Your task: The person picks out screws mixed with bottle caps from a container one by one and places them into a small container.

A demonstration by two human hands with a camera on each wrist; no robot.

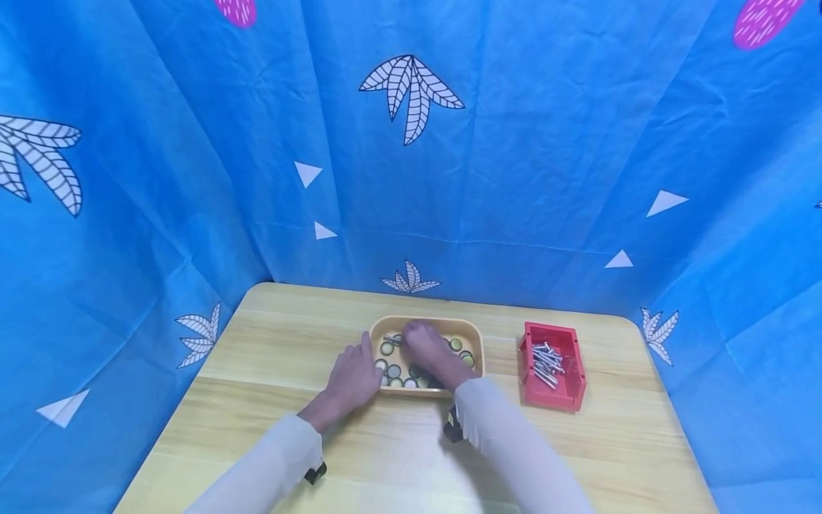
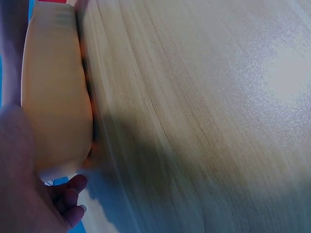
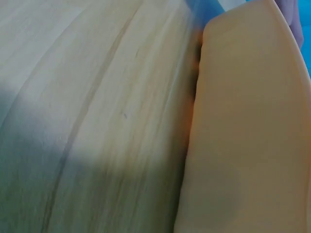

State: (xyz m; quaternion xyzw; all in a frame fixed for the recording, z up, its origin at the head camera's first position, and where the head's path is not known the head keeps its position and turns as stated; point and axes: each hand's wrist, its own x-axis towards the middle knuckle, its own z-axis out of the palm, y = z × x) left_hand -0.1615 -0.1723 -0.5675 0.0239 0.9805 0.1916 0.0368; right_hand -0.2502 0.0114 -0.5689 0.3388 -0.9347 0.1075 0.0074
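A shallow tan tray (image 1: pixel 443 319) lies on the table with several round, bottle-cap-like pieces (image 1: pixel 394 371), some silver and some yellow-green. My left hand (image 1: pixel 354 375) holds the tray's left end. In the left wrist view, its curled fingers (image 2: pixel 73 199) show just past the tray's corner. Over the tray's inside, my right hand (image 1: pixel 429 348) reaches down with bent fingers, pinching the end of a silver screw (image 1: pixel 391 340) at the back left. Its fingertips are partly hidden. The right wrist view shows only the tray's outer wall (image 3: pixel 248 116) and the table.
To the right of the tray stands a red plastic bin (image 1: pixel 555 401) with several silver screws (image 1: pixel 547 364) in it. The wooden table (image 1: pixel 289 314) has rounded back corners. A blue printed curtain (image 1: pixel 514 178) hangs behind and at both sides.
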